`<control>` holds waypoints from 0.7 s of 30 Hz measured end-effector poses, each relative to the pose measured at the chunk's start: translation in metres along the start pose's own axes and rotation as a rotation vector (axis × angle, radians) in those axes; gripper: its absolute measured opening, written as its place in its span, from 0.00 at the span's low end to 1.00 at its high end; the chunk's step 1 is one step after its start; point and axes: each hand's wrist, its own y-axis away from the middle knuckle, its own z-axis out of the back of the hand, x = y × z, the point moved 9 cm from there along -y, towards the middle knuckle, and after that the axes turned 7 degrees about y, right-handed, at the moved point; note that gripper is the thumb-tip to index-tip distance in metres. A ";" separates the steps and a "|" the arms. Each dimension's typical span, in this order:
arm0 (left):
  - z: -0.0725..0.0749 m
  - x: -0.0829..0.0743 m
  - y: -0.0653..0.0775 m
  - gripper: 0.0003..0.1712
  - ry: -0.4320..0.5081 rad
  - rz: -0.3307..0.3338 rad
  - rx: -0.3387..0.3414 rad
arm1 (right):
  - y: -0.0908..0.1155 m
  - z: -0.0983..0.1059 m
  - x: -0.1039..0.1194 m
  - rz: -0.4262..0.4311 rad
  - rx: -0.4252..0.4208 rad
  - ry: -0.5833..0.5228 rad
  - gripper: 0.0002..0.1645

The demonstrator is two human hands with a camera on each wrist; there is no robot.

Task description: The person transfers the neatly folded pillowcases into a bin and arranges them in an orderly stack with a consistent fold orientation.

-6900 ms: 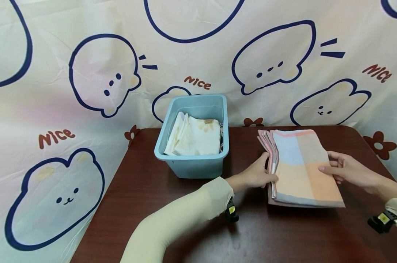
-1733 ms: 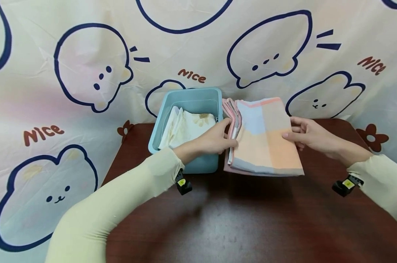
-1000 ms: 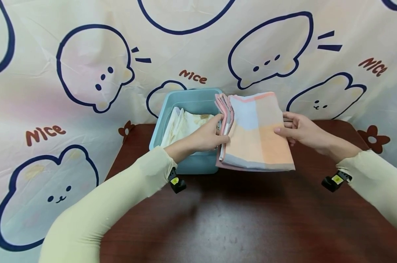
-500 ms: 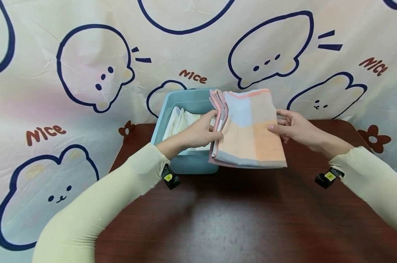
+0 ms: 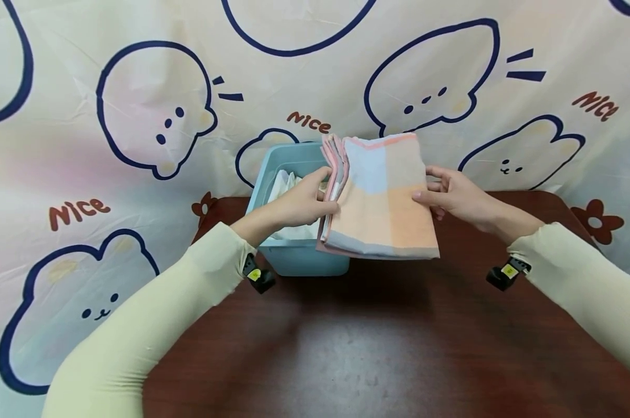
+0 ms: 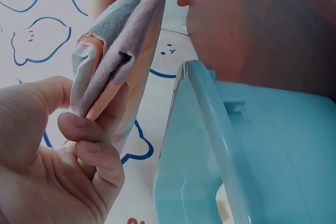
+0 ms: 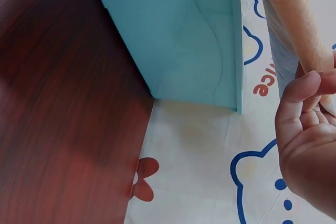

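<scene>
A folded checked cloth (image 5: 383,200) in peach, pale blue, beige and grey is held up between both hands. My left hand (image 5: 304,200) pinches its layered left edge, thumb in front and fingers behind. On the opposite edge, my right hand (image 5: 456,197) grips it the same way. The cloth hangs over the right part of a light blue plastic bin (image 5: 310,258) and hides that side of the rim. Inside the bin lies folded white fabric (image 5: 294,232), partly covered by my left hand. In the left wrist view the cloth's layers (image 6: 118,51) show above the bin's rim (image 6: 210,124).
The bin stands near the back edge of a dark reddish-brown table (image 5: 367,348). Behind it hangs a pale printed curtain (image 5: 294,87) with blue bear outlines. Each wrist carries a small black camera, such as the left one (image 5: 259,276).
Both hands have lifted the folded cloth from the table's right side and carried it left and away from me. It now overlaps the bin, which has stayed in place.
</scene>
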 end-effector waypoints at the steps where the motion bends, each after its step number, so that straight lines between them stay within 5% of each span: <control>1: 0.001 0.000 0.000 0.32 -0.002 0.002 0.000 | -0.001 0.000 0.001 0.000 0.001 -0.001 0.38; 21: 0.025 0.008 0.010 0.30 -0.012 0.056 0.050 | -0.021 -0.019 0.015 0.042 0.002 -0.029 0.38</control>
